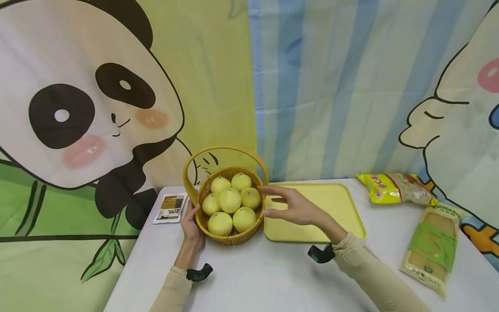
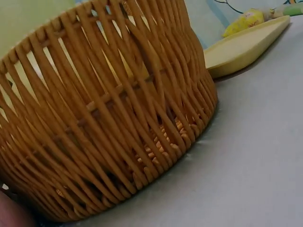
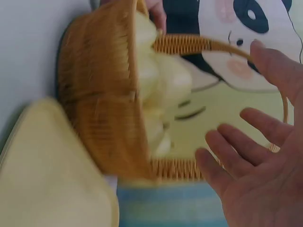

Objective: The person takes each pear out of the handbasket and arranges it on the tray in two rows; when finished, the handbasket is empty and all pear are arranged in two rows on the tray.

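On the desk point(image 1: 249, 281), the wicker basket point(image 1: 235, 240) carries all seven yellow-green fruits point(image 1: 230, 200) I can see. My left hand point(image 1: 193, 230) grips its left rim, so that hold looks made; my right hand point(image 1: 299, 209), grip wide and holding nothing, hovers at its right; what else remains, I can't tell

A white tabletop point(image 1: 265, 277) carries, from its middle, a flat white packet point(image 1: 170, 209) at ten o'clock, a wicker basket point(image 1: 235, 239) at eleven, a yellow tray point(image 1: 331, 203) at one, a yellow bag point(image 1: 390, 188) at two, a green-labelled pack point(image 1: 433, 247) at three.
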A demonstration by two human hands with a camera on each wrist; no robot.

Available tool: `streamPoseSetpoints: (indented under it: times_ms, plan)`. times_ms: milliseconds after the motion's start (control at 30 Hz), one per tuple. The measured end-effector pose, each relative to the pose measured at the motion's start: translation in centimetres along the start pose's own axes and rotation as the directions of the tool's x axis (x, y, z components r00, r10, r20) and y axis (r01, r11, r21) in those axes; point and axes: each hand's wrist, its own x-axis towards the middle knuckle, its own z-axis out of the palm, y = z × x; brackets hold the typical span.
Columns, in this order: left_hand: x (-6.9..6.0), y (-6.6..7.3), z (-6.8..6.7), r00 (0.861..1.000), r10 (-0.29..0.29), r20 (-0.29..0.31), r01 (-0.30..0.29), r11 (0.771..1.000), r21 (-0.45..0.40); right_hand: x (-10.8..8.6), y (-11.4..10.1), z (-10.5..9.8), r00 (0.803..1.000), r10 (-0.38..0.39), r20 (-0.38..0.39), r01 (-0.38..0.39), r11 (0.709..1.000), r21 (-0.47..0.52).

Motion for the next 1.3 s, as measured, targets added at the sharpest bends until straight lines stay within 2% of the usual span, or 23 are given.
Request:
streamPoseSetpoints:
  times_ms: [133, 300, 467, 600, 800, 933, 1167, 1300]
  plan:
    - [-0.2, -0.6, -0.3, 0.999, 0.039, 0.009, -0.039, 0.998, 0.043, 3.6, -0.7, 2.8, 1.0, -0.003, 0.025, 0.003, 1.0, 0.017]
    - [-0.3, -1.0, -0.3, 0.998, 0.066, 0.0, -0.065, 0.991, 0.113, 7.5, -0.2, 5.0, 0.997, 0.071, 0.017, -0.071, 0.997, 0.014]
    - [-0.2, -1.3, -0.5, 0.998, 0.057, -0.014, -0.055, 0.991, 0.118, 10.0, 0.9, 6.3, 0.994, 0.108, 0.025, -0.108, 0.994, -0.024]
    - [-0.2, -1.4, -0.8, 0.998, 0.057, -0.02, -0.054, 0.991, 0.119, 11.3, 0.7, 6.8, 0.988, 0.148, 0.033, -0.144, 0.984, -0.1]
    - [-0.1, -1.4, -0.8, 0.999, 0.052, -0.015, -0.05, 0.993, 0.109, 11.8, 0.4, 7.5, 0.983, 0.183, -0.014, -0.182, 0.968, -0.172]
    - [-0.1, -1.5, -0.7, 0.999, 0.044, -0.013, -0.042, 0.992, 0.116, 11.6, 0.6, 7.8, 0.989, 0.137, -0.059, -0.144, 0.98, -0.139]
    - [-0.2, -1.7, -1.0, 0.999, 0.049, -0.024, -0.046, 0.99, 0.132, 11.2, 0.7, 7.6, 0.994, 0.05, -0.096, -0.059, 0.994, -0.095]
    - [-0.2, -1.6, -0.9, 0.998, 0.056, -0.026, -0.052, 0.989, 0.142, 10.5, -0.1, 6.9, 0.992, 0.034, -0.119, -0.035, 0.999, -0.01]
